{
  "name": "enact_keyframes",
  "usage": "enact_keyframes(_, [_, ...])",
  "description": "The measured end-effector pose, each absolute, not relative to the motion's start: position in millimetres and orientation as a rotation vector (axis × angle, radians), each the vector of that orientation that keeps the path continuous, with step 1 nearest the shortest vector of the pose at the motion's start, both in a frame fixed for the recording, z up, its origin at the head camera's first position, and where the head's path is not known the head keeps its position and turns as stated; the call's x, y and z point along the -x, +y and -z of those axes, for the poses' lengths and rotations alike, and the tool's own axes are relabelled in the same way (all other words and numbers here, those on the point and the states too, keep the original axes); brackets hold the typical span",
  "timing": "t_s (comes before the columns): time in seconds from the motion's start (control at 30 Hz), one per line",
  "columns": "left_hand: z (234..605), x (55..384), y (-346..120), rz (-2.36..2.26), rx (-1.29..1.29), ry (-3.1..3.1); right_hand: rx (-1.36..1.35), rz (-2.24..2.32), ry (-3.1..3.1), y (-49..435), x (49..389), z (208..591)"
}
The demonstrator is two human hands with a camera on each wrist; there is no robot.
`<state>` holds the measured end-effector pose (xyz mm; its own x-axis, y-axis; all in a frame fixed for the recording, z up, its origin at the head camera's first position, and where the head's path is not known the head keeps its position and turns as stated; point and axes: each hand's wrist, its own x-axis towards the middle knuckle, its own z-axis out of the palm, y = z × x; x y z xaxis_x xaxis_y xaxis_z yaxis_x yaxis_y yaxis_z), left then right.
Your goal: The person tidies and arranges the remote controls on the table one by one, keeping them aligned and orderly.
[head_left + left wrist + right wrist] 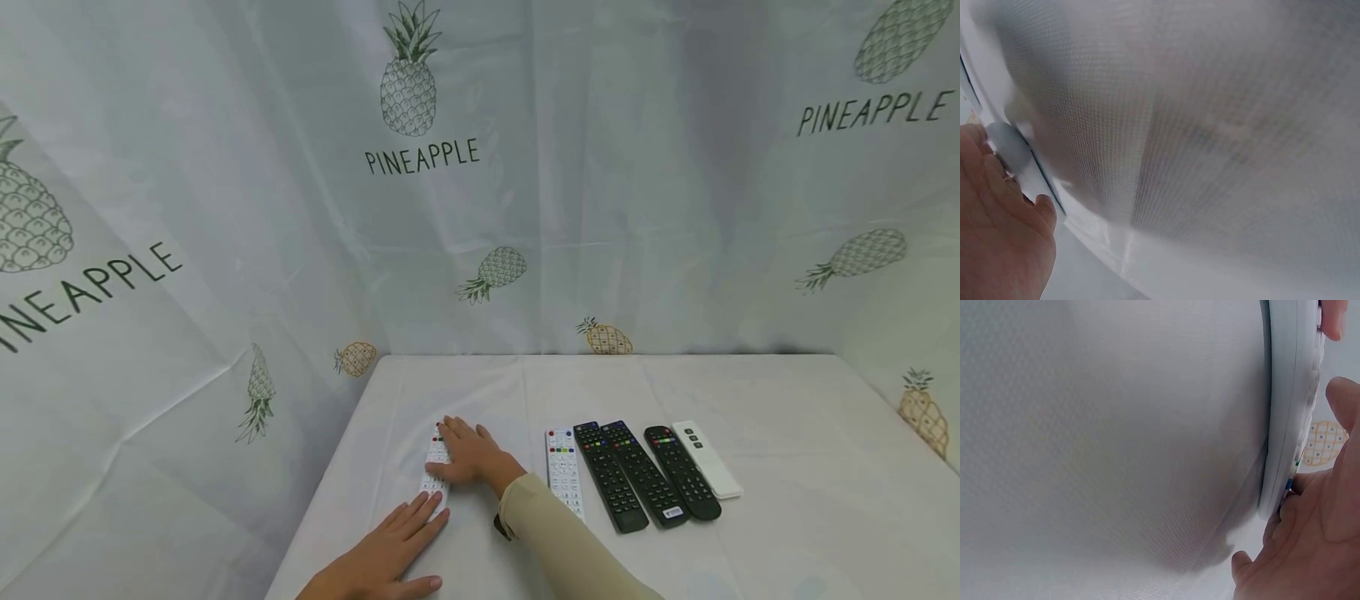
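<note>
A white remote control (437,450) with small buttons lies on the white cloth at the table's left side. My right hand (472,454) reaches across it, fingers spread and fairly straight, resting on its upper part and edge. My left hand (390,550) lies flat nearer to me, its fingertips at the remote's near end. In the right wrist view, the remote's side (1288,394) stands beside my right hand (1310,531). The left wrist view shows my left hand (1004,231) against the remote's end; part of the remote is hidden under the fingers.
Right of the hands lie another white remote (564,471), several black remotes (611,475) and a plain white remote (707,458), side by side. A small dark thing (501,527) shows beneath the right sleeve. Pineapple-print cloth (600,167) hangs behind the table.
</note>
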<state>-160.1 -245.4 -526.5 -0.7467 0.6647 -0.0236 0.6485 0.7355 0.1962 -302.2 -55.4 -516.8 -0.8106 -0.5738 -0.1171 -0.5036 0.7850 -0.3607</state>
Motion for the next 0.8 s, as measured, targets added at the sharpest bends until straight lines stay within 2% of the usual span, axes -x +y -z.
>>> enact_keyframes(0.8, [522.0, 158.4, -244.0, -0.266, -1.058, 2.83, 0.814, 0.459, 2.8, -59.3, 301.4, 517.5])
